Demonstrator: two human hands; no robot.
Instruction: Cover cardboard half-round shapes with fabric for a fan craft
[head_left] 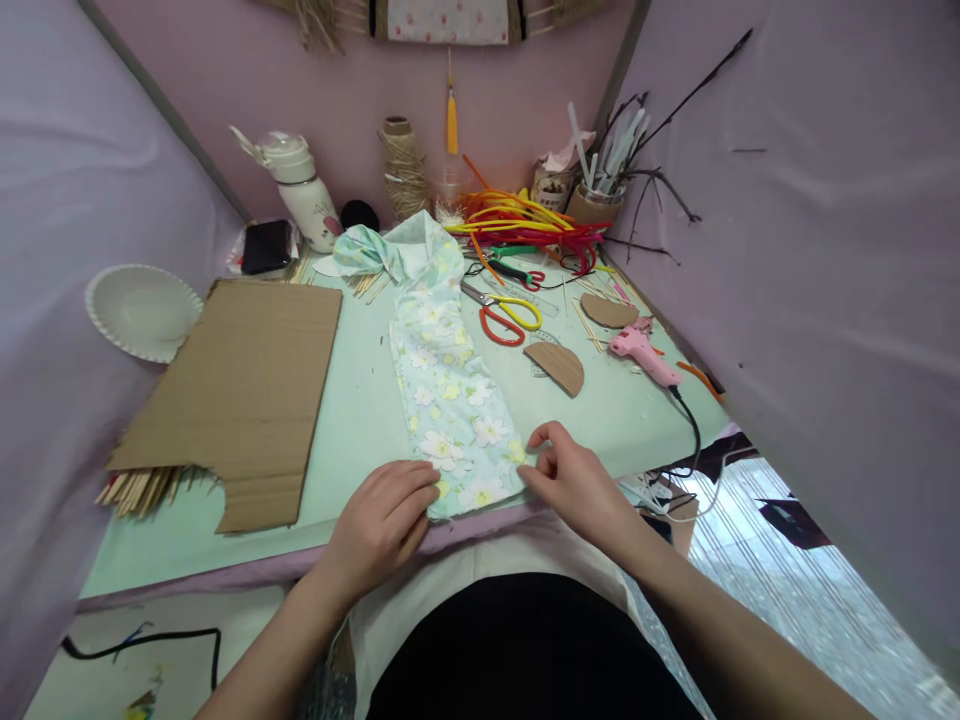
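Note:
A strip of pale mint fabric (454, 400) printed with white and yellow flowers lies lengthwise on the table, its far end crumpled and folded over. My left hand (384, 512) is at the near left corner, fingers together and closed on the cloth's edge. At the near right edge, my right hand (574, 482) has its thumb and curled fingers pinching the fabric's border. To the right of the strip rest scissors (504, 318) with one red and one yellow handle. A half-round piece of cardboard (556, 366) lies between them and my right hand.
A big cardboard sheet (247, 390) covers wooden sticks (150, 490) at left, beside a white paper bowl (146, 312). Along the back stand a bottle (307, 195), twine (405, 170) and colourful pipe cleaners (525, 215). A pink glue gun (643, 352) trails its cord over the right edge.

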